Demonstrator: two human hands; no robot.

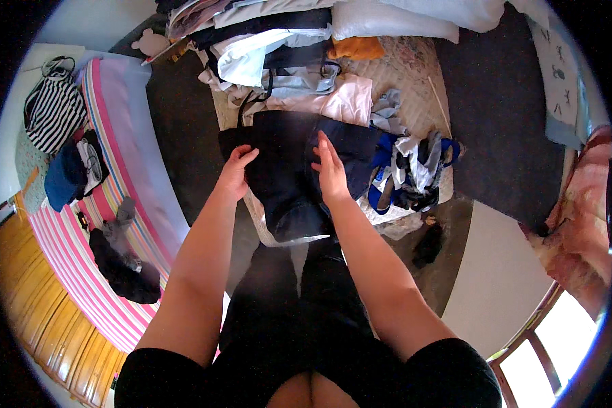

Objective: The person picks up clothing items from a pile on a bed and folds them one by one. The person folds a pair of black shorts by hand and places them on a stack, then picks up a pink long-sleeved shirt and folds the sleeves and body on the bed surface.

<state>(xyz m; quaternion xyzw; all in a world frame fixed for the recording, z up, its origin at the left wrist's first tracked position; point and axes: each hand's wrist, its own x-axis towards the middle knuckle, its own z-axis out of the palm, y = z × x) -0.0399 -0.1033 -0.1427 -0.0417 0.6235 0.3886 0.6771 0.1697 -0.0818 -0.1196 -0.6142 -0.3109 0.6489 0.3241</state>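
Observation:
A black garment (279,160) lies spread in front of me, its lower part reaching the near edge of the bedding. My left hand (236,170) is at its left side, thumb apart from the bent fingers. On the middle of the cloth is my right hand (330,170), its fingers stretched forward and slightly spread. What kind of garment it is cannot be made out. Just beyond it lie a pale pink garment (350,98) and grey pieces of cloth. To the right of it is a tangled heap of blue, white and black clothes (415,163).
Folded clothes (272,34) are stacked at the far side, beside white pillows (394,20). At left, a bed with a striped cover (81,251) holds a striped bag (56,109) and dark clothes (119,268). A dark item (428,245) lies on the floor at right.

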